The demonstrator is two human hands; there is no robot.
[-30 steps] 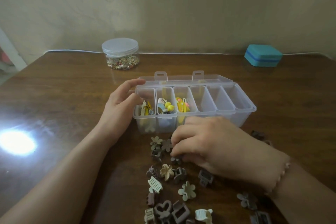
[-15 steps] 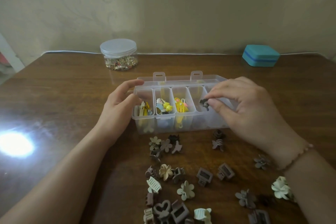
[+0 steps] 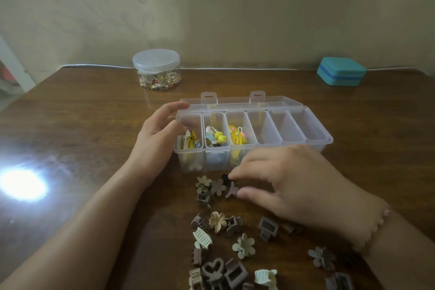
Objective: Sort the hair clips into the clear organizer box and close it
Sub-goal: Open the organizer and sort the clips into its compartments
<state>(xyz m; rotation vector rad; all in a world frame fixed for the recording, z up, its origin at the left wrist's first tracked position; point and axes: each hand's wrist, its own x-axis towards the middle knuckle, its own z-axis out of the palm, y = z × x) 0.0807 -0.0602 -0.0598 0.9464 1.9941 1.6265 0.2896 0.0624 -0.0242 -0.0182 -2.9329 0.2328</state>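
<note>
Along the near edge of the table [image 3: 70,113] a loose scatter of hair clips waits: a brown heart clip [image 3: 213,268], a rectangular brown claw clip [image 3: 235,274], a pale comb-shaped clip [image 3: 202,239] and a beige flower clip [image 3: 244,245]. Just beyond them my right hand [image 3: 294,186] hovers low, fingers curled and the thumb reaching left; the small brown star-shaped clip [image 3: 231,189] lies just off the thumb tip, to its left, with a brown flower clip [image 3: 217,186] touching it on the far side. Whether the fingers already pinch anything I cannot tell. That crowding is what I must work around. My right hand is plainly the nearer one. My left hand [image 3: 157,139] is open, resting against the left end of the clear organizer box [image 3: 327,141], steadying it. The box's lid is hinged back; its three left compartments hold colourful clips, and the rest look nearly empty. Toward the far edge stand a clear jar [image 3: 156,69] and a teal case [image 3: 341,72].
</note>
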